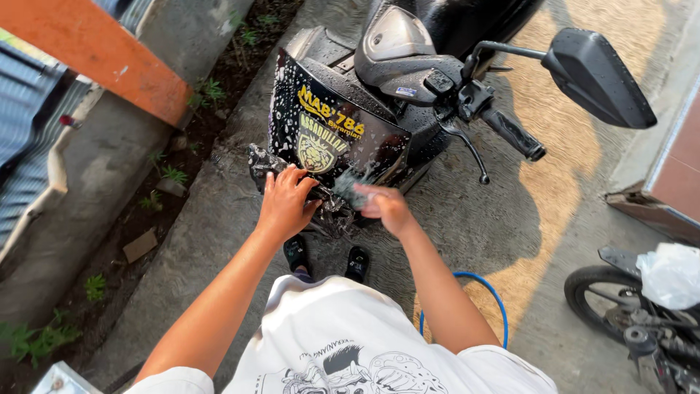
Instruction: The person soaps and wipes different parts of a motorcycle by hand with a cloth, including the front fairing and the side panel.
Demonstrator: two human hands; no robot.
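we're out on a wet concrete driveway (467,219) with a dirt strip and weeds along its left edge and a blue hose (487,292) behind us. our left hand (286,201) is spread flat on the soapy front panel (332,128) of the black scooter (408,66), low at its bottom edge. our right hand (385,204) is closed round a dark sponge (351,187) pressed on that same panel, blurry.

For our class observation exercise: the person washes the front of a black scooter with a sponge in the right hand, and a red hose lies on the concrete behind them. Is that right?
Not quite: the hose is blue, not red, as the head view shows. The rest holds: the right hand rubs a sponge on the black scooter.
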